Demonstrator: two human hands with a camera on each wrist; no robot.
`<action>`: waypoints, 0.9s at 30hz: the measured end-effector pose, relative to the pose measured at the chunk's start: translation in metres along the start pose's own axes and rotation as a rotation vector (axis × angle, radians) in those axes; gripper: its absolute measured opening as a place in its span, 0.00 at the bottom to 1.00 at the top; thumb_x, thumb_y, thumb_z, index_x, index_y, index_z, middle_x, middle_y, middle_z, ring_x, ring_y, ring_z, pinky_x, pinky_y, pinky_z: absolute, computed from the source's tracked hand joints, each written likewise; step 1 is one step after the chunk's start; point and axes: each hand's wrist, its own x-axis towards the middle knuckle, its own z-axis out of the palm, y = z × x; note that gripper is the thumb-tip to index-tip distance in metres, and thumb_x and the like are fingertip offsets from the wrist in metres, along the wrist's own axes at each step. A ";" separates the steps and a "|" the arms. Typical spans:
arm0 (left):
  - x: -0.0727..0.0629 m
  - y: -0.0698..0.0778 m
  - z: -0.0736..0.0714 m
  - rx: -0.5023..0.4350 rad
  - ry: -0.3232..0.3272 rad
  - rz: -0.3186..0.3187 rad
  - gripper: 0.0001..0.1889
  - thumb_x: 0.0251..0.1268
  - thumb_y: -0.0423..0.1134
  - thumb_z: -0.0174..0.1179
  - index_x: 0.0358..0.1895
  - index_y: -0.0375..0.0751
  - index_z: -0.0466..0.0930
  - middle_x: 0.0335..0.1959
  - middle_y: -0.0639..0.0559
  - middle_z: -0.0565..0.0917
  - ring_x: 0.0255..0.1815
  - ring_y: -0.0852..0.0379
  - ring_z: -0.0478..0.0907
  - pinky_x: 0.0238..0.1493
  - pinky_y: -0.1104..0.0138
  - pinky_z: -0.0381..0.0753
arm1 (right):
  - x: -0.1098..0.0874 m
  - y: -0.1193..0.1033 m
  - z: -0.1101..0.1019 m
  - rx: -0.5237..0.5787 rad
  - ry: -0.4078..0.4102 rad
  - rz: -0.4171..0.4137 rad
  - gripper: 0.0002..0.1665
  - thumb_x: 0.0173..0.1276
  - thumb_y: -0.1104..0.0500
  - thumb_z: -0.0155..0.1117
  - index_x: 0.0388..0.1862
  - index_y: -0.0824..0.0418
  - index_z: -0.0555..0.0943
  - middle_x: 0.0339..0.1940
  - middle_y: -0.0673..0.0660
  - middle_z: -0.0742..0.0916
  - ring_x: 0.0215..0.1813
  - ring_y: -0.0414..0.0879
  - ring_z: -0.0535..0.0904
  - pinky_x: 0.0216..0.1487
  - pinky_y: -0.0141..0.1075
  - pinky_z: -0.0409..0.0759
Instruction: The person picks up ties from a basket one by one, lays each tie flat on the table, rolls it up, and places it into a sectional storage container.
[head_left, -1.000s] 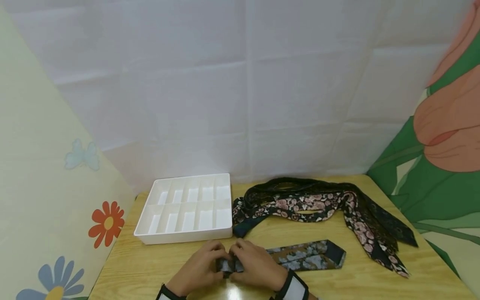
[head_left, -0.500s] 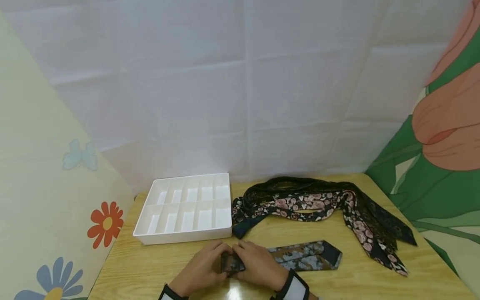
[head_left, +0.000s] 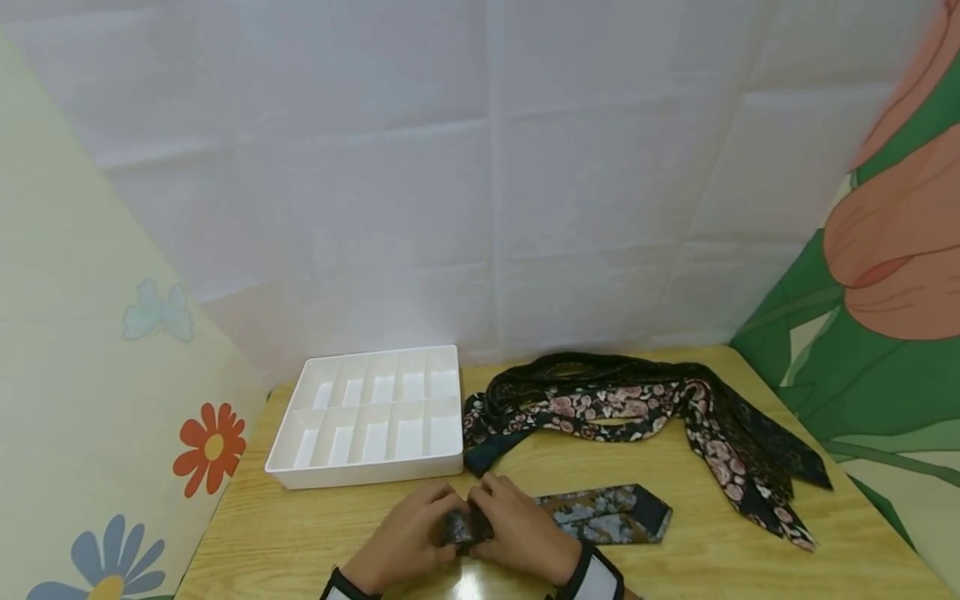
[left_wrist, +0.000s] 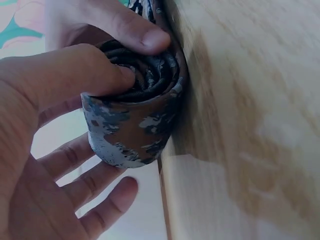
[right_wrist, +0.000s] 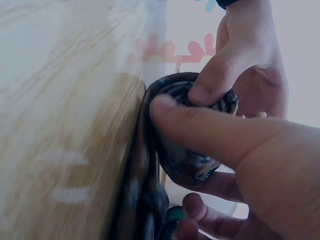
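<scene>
Together, fingers [left_wrist: 92, 185] grip a floral tie [left_wrist: 132, 127] — spiralled, layered cloth.

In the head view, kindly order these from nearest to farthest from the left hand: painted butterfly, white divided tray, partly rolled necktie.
1. Partly rolled necktie: held by left hand.
2. White divided tray: ahead, slightly left.
3. Painted butterfly: on the left wall.

Soft, even, rather dim light fills the head view; the white sheet [head_left: 480, 208] looks grey, its creases faintly shaded. One bright glare spot sits on the counter [head_left: 720, 575] at the bottom edge. Both wrist views are hazy and cool-toned, with pale sheen and dark reflections across the counter. In the right one, the nearer thumb [right_wrist: 200, 127] and tie [right_wrist: 132, 200] blur.
</scene>
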 end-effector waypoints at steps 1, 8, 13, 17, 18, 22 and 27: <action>0.000 0.000 0.000 0.006 0.003 -0.002 0.22 0.50 0.38 0.79 0.50 0.56 0.86 0.47 0.63 0.81 0.47 0.68 0.76 0.49 0.68 0.82 | 0.000 0.002 0.001 0.018 -0.001 0.000 0.26 0.63 0.42 0.81 0.54 0.47 0.80 0.47 0.44 0.79 0.43 0.33 0.72 0.38 0.30 0.73; 0.001 0.000 -0.001 0.028 0.013 0.006 0.21 0.50 0.42 0.81 0.50 0.58 0.88 0.47 0.64 0.82 0.50 0.65 0.76 0.52 0.67 0.82 | 0.002 0.007 0.004 0.058 -0.028 0.013 0.24 0.64 0.45 0.81 0.54 0.47 0.81 0.46 0.43 0.84 0.39 0.30 0.77 0.36 0.30 0.76; 0.002 0.000 0.001 0.019 0.007 0.001 0.21 0.51 0.42 0.81 0.49 0.57 0.87 0.48 0.64 0.82 0.50 0.65 0.75 0.51 0.68 0.81 | 0.002 0.008 0.003 0.060 -0.048 0.026 0.26 0.64 0.42 0.80 0.56 0.46 0.80 0.49 0.43 0.84 0.43 0.31 0.79 0.39 0.32 0.78; 0.003 0.000 0.003 0.036 0.021 0.006 0.21 0.50 0.43 0.82 0.50 0.57 0.87 0.48 0.64 0.83 0.50 0.65 0.76 0.51 0.68 0.82 | 0.001 0.008 0.003 0.048 -0.035 0.007 0.29 0.65 0.41 0.79 0.61 0.45 0.79 0.55 0.44 0.85 0.49 0.33 0.82 0.44 0.34 0.82; 0.003 0.000 0.003 0.048 0.023 0.006 0.23 0.50 0.44 0.82 0.51 0.57 0.87 0.49 0.63 0.83 0.51 0.64 0.76 0.53 0.67 0.83 | 0.001 0.008 0.003 0.037 -0.031 0.005 0.29 0.65 0.42 0.79 0.60 0.46 0.79 0.54 0.44 0.85 0.49 0.34 0.82 0.43 0.34 0.82; 0.002 0.002 0.002 0.101 0.025 -0.007 0.26 0.48 0.45 0.82 0.54 0.55 0.86 0.50 0.62 0.84 0.52 0.63 0.79 0.53 0.65 0.84 | 0.002 0.007 0.003 0.018 -0.029 0.015 0.28 0.63 0.43 0.81 0.58 0.47 0.80 0.50 0.44 0.85 0.46 0.34 0.82 0.41 0.34 0.80; 0.003 0.003 0.000 0.140 0.047 -0.009 0.23 0.46 0.46 0.83 0.50 0.55 0.89 0.47 0.62 0.85 0.48 0.64 0.80 0.48 0.67 0.84 | 0.002 0.009 0.004 0.006 -0.025 0.024 0.30 0.64 0.37 0.79 0.58 0.47 0.80 0.52 0.46 0.82 0.46 0.34 0.79 0.39 0.33 0.79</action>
